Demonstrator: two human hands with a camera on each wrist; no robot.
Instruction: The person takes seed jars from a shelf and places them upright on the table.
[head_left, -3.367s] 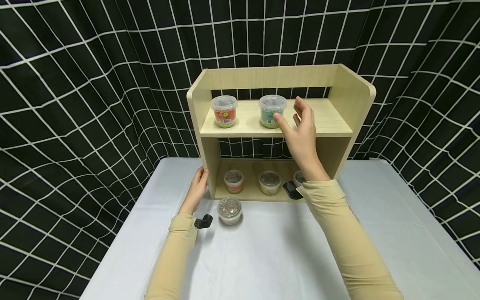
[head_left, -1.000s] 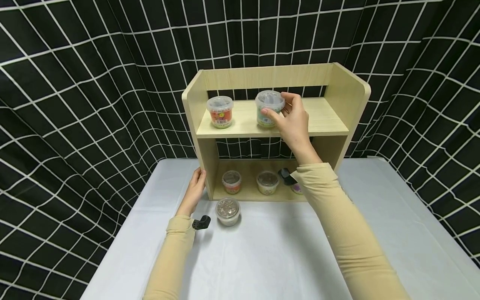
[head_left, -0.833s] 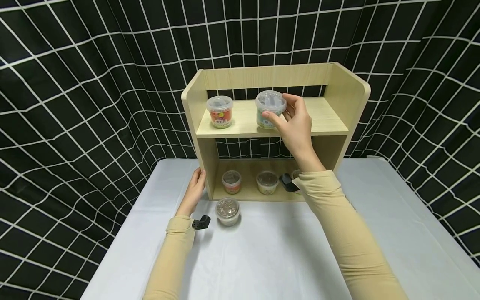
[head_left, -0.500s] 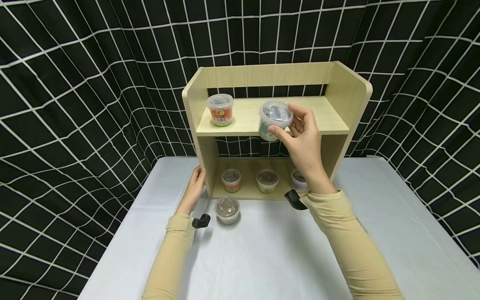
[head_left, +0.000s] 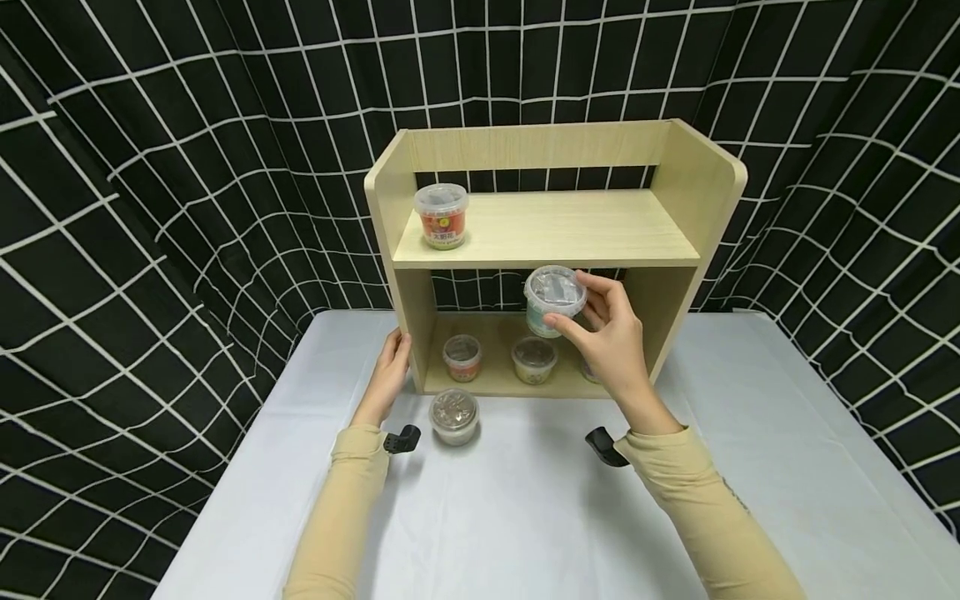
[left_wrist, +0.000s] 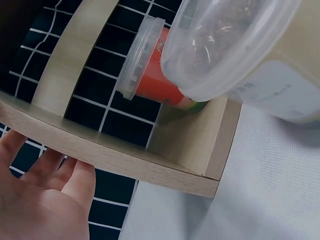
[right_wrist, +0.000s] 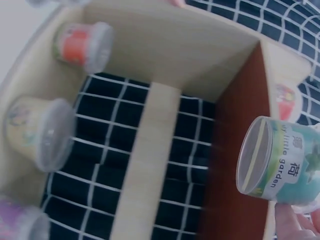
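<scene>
My right hand [head_left: 615,346] pinches a clear-lidded plastic tub [head_left: 553,302] between thumb and fingers. It has a teal label, which in the right wrist view reads "little garden" on the tub [right_wrist: 287,165]. The tub is in front of the lower opening of a pale wooden shelf [head_left: 555,250], overlapping a yellowish tub [head_left: 534,367] on the bottom board. My left hand [head_left: 386,375] rests against the outside of the shelf's left panel; in the left wrist view its fingers [left_wrist: 77,185] lie along that panel [left_wrist: 125,165].
A red-labelled tub [head_left: 442,221] stands at the left of the upper board. Below are a smaller red tub [head_left: 462,362] and a purple one [head_left: 588,372], partly behind my right hand. A clear-lidded tub [head_left: 454,421] stands on the white tablecloth [head_left: 510,500] before the shelf.
My right hand has taken the teal-labelled tub off the upper board and brought it down and forward, in front of the lower opening. The left hand has stayed at the side panel.
</scene>
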